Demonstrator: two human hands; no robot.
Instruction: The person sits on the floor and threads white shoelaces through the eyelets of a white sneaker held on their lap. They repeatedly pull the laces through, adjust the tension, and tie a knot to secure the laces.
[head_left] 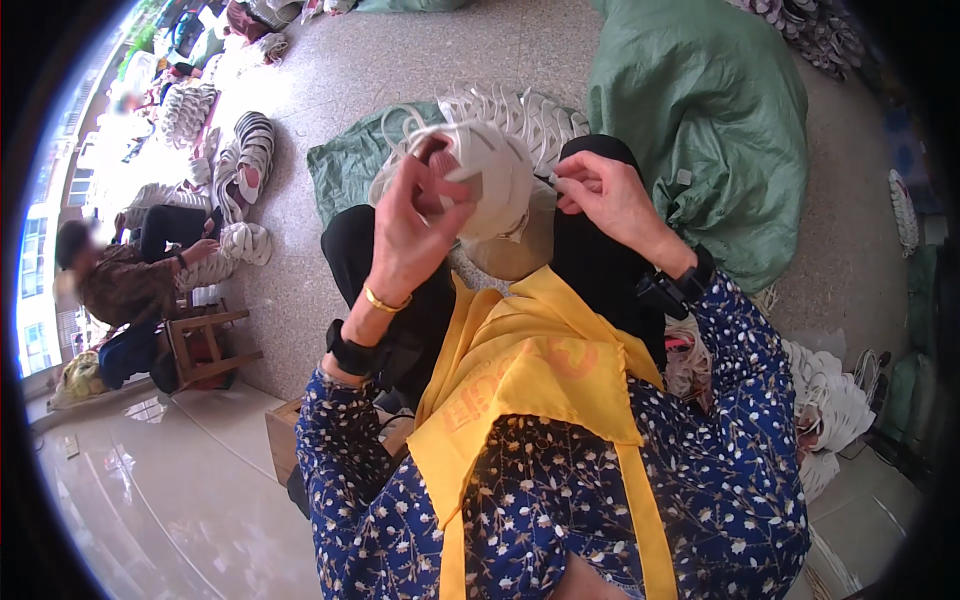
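Observation:
Above my knees, my left hand (412, 225) curls its fingers round a rounded white piece with cut-out straps, which looks like a shoe upper (492, 165). It is smeared by motion, and thin white loops stick out at its upper left. To its right, my right hand (608, 205) is closed in a pinch at the fingertips. Something small and thin shows at those fingertips, too small to name. Just beyond the held piece, a row of similar white strappy pieces (545, 125) lies on a green sheet (345, 160).
A large green sack (705, 130) stands at the far right of my knees. White pieces lie bundled at the right (830, 395). On the left, another person (130, 285) sits by a wooden stool (205, 345), near stacked white pieces (250, 150). A wooden box (283, 440) is beside me.

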